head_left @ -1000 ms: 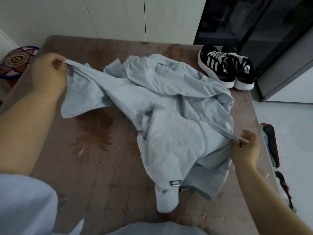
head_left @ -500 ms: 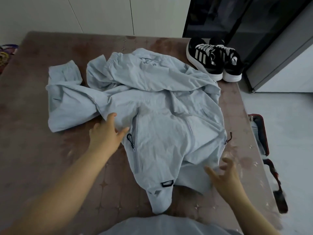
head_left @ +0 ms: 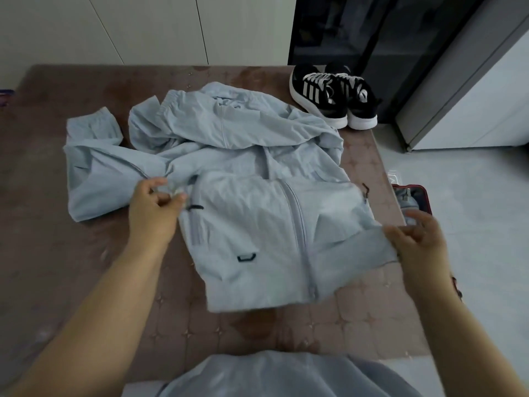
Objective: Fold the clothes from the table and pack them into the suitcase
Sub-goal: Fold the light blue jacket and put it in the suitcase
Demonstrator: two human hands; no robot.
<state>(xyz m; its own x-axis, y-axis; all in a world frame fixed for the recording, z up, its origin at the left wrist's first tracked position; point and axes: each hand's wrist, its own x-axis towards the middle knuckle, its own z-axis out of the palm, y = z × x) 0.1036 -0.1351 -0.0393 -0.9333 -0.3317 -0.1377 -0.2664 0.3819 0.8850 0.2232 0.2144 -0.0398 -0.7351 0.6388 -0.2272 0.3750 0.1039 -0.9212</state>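
The left hand (head_left: 156,207) pinched the jacket (head_left: 252,224) at its left side, beside a sleeve (head_left: 94,173) sprawled toward the counter's (head_left: 86,282) left edge. The pale blue, wrinkled jacket lay mid-counter, front up, its length running from far edge to near edge between both hands. The right hand (head_left: 415,236) pinched the right side, nearer the suitcase (head_left: 410,187) beyond the right edge.

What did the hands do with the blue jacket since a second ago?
The left hand let go of the sleeve, which now lies on the table, then moved to the front of the jacket. The right hand let go of the hem too. Both now pinch the jacket's sides, and its front lies spread wider, zipper showing. The shoes and the suitcase stayed put.
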